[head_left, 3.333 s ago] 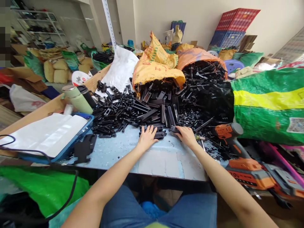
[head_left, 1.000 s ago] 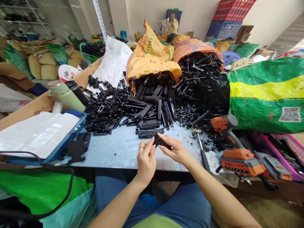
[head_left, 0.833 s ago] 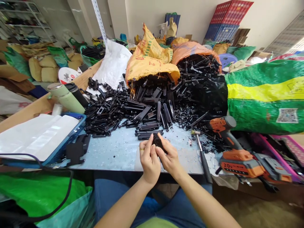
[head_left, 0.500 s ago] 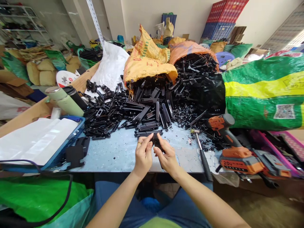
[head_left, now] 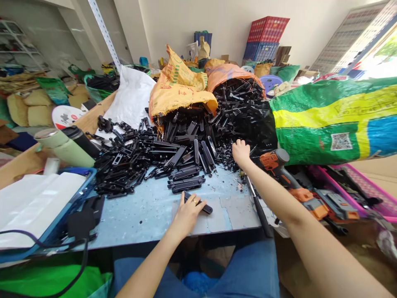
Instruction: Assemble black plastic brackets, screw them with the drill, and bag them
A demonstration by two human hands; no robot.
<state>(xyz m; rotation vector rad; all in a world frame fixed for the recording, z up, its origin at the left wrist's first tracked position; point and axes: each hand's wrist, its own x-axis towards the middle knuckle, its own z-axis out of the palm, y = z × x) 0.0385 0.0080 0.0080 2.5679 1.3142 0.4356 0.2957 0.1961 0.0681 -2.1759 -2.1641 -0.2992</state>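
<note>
Two hands, well apart. Left hand (head_left: 187, 212) lies flat on the table (head_left: 139, 211) near the front edge. Its fingers are spread and the tips rest on a black bar (head_left: 206, 208). No pinch, it just pins the bar against the top so it can't slide. The bar lies at a slant, with its right end poking out past the fingers.

Right hand (head_left: 240, 152) is at full reach, arm stretched, at the right foot of the black parts pile (head_left: 173, 145), where small loose bits lie scattered. Knuckles face the camera, fingers are curled down and the tips are buried in the parts. Can't tell if it's pinching anything.

Layout:
- Yellow sack (head_left: 176, 93) and orange sack (head_left: 229, 74) lie on their sides with mouths toward the person, so the parts spill forward onto the table within arm's reach.
- A short stack of bars (head_left: 186, 184) sits flat between the pile and the left hand, apart from the loose heap.
- Drill (head_left: 276, 161) lies just right of the right hand. Hammer (head_left: 257, 205) lies beside the right forearm, handle toward the table edge. Both are close by on the right-hand side.
- Green sack (head_left: 325, 120) blocks the right side.
- Flask (head_left: 62, 148) and blue tray (head_left: 81, 191) of white sheets sit far left, clear of both hands.
</note>
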